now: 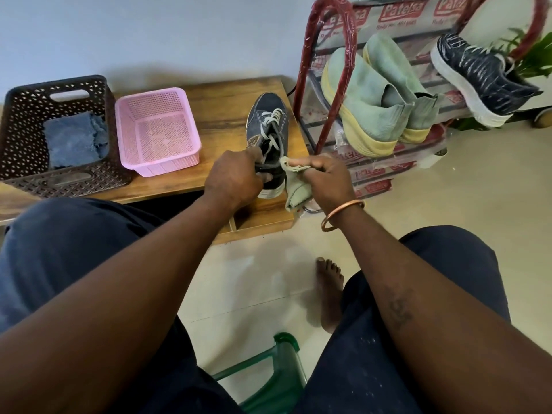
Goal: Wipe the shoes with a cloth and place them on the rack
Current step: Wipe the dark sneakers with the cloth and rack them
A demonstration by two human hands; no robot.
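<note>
One shoe (268,121) in left hand (233,180), cloth (294,186) right

Before you, a low wooden table (221,115) carries a brown basket (21,144), a pink basket (167,168) and a dark laced shoe (268,109) at its right end. Beside it, the red rack (337,85) holds two green shoes (367,109) and a navy sneaker (478,76).

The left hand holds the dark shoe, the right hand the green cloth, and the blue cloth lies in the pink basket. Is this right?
Not quite: the head view shows the blue cloth in the brown basket, not the pink basket. The left hand does hold the dark shoe, and the right hand the green cloth.
</note>
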